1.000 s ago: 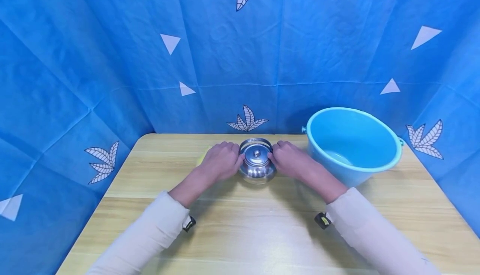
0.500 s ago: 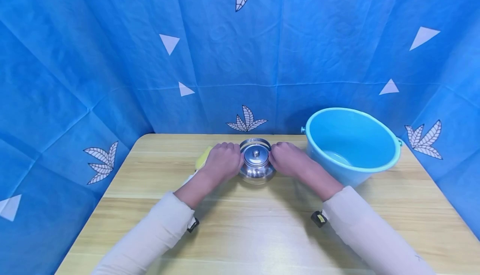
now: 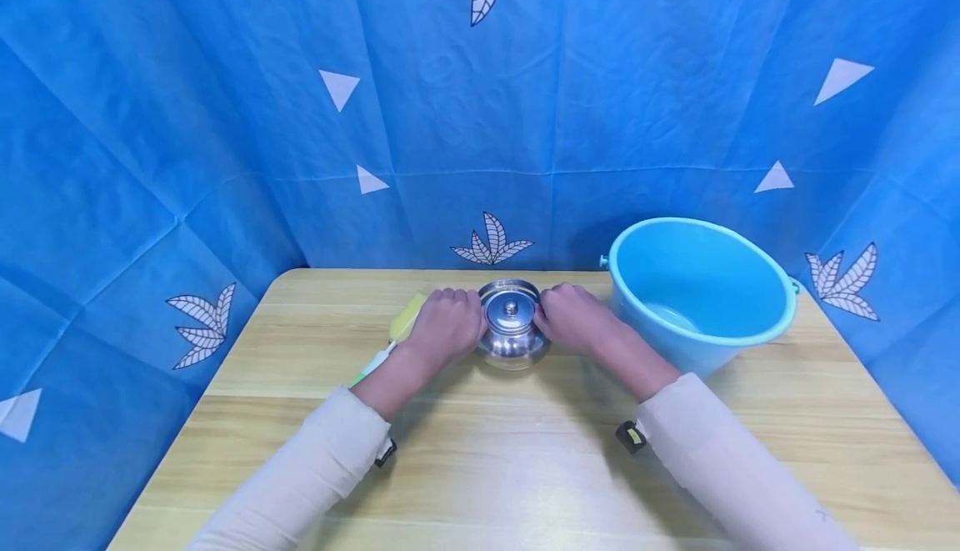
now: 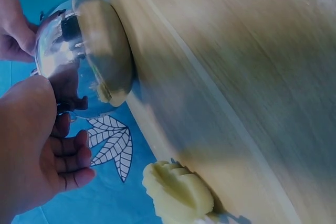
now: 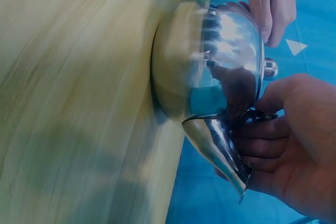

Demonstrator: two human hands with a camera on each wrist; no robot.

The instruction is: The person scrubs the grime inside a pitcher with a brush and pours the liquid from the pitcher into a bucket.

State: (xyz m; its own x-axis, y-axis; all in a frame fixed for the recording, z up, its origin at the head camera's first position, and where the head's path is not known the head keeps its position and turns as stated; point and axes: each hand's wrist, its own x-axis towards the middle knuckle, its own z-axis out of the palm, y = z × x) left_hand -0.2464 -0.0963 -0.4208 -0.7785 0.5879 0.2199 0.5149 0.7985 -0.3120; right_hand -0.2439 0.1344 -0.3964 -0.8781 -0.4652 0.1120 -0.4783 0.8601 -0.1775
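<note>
A shiny metal teapot (image 3: 512,349) stands upright on the wooden table, its knobbed lid on top and its hoop handle behind the lid. My left hand (image 3: 448,323) pinches the teapot's left side, at the handle's base, with thumb and curled forefinger; the other fingers curl loosely in the left wrist view. On the opposite side my right hand (image 3: 576,315) grips the other handle base, thumb near the lid's edge. The spout (image 5: 215,148) points out beneath my right fingers and is hidden in the head view. A yellow sponge brush (image 3: 406,318) lies just left of my left hand.
The light-blue bucket (image 3: 686,351) stands at the back right, close to my right forearm. Behind the wooden table (image 3: 525,468) hangs a blue patterned cloth (image 3: 637,76), also at both sides. The brush's white and green handle runs partly under my left wrist.
Both hands keep their hold on the teapot, which stays in place. My left forearm has shifted slightly right, showing more of the sponge brush. The head view has moved slightly.
</note>
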